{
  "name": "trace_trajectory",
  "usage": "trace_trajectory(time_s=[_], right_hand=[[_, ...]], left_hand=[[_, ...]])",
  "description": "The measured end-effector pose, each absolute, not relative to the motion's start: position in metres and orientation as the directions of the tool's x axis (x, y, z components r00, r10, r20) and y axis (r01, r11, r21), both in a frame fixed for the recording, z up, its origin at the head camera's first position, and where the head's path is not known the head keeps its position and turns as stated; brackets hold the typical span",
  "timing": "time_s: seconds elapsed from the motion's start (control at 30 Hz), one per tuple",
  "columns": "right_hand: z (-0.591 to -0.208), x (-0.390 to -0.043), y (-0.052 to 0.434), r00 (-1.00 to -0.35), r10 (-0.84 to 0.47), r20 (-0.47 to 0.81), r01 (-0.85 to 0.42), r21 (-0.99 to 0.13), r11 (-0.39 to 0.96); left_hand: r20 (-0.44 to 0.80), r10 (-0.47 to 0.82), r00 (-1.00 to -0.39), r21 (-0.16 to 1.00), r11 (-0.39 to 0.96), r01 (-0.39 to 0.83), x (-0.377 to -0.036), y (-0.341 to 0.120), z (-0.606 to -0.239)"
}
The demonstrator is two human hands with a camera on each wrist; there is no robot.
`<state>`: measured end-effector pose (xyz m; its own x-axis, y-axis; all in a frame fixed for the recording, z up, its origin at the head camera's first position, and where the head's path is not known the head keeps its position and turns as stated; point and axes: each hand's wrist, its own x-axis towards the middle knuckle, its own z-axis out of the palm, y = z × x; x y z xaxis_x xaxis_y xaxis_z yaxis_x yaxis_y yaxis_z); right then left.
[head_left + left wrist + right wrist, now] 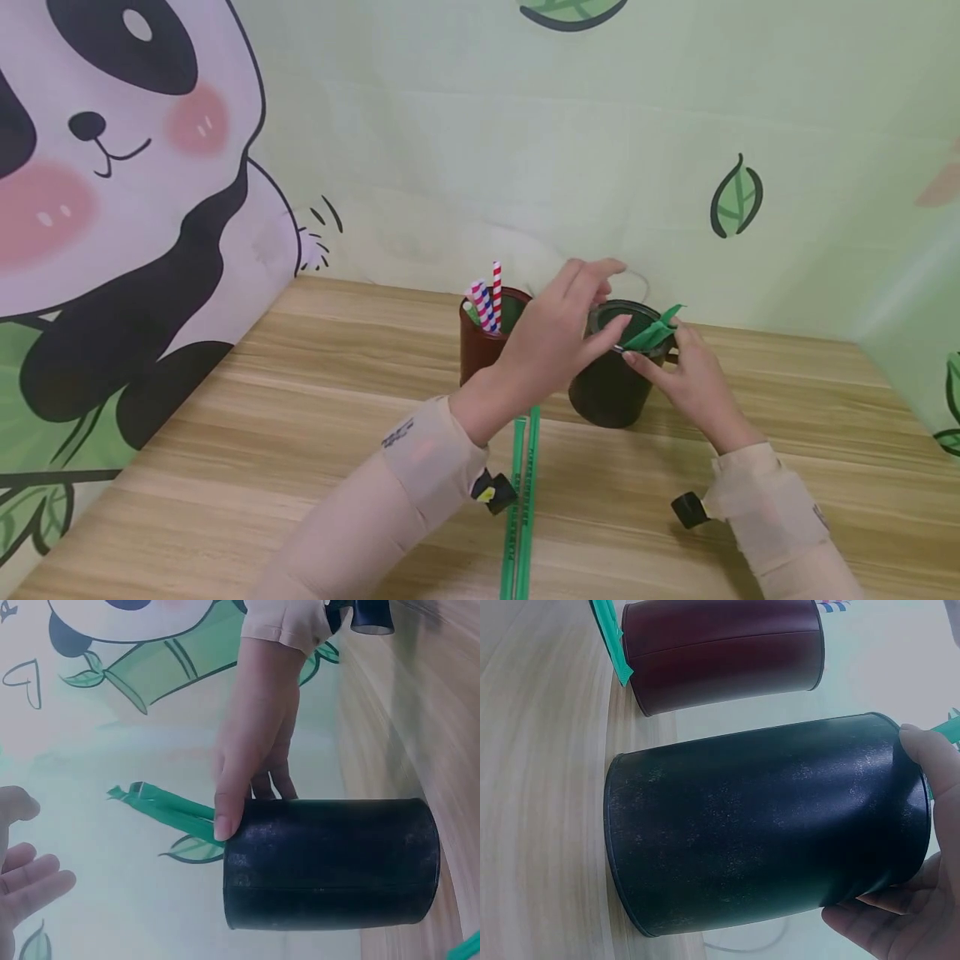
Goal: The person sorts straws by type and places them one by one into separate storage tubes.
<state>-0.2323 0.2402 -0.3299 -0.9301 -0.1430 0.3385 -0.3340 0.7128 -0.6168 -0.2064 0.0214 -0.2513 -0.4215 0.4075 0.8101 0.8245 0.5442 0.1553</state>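
Two cups stand mid-frame: the right hand (pixel 693 375) pinches green straws (pixel 651 333) at the black cup (pixel 611 387) rim, the left hand (pixel 558 337) hovers spread, two green straws (pixel 522 500) lie below.

You wear pale beige sleeves on both arms, each ending in a wider wrapped cuff band at the wrist. The left cuff (pixel 431 454) carries small dark printed markings and a faint pink patch. A small black camera unit sits under each wrist; the left one (pixel 491 492) shows a yellow spot, the right one (pixel 688 509) is plain black.
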Motion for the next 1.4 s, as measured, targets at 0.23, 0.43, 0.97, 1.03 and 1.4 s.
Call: trace_trajectory(time_s=[0.23, 0.43, 0.97, 1.03, 1.4], right_hand=[[-0.330, -0.232, 0.241, -0.935, -0.135, 0.327, -0.320, -0.619, 0.717], [-0.329, -0.231, 0.241, -0.941, -0.130, 0.311, -0.305, -0.619, 0.724], [-0.329, -0.233, 0.242, -0.947, -0.130, 0.295, -0.293, -0.618, 0.730], [-0.329, -0.233, 0.242, -0.948, -0.130, 0.290, -0.289, -0.617, 0.732], [-0.328, -0.232, 0.242, -0.953, -0.127, 0.276, -0.277, -0.618, 0.736]], left_hand=[[0.806, 0.407, -0.430, 0.156, 0.555, 0.817, -0.196, 0.009, -0.265], [0.780, 0.410, -0.472, 0.219, 0.528, 0.820, -0.188, 0.000, -0.285], [0.507, 0.423, -0.751, 0.526, 0.539, 0.658, -0.171, -0.027, -0.329], [0.431, 0.418, -0.799, 0.597, 0.532, 0.600, -0.169, -0.030, -0.333], [0.111, 0.389, -0.914, 0.790, 0.524, 0.319, -0.164, -0.043, -0.356]])
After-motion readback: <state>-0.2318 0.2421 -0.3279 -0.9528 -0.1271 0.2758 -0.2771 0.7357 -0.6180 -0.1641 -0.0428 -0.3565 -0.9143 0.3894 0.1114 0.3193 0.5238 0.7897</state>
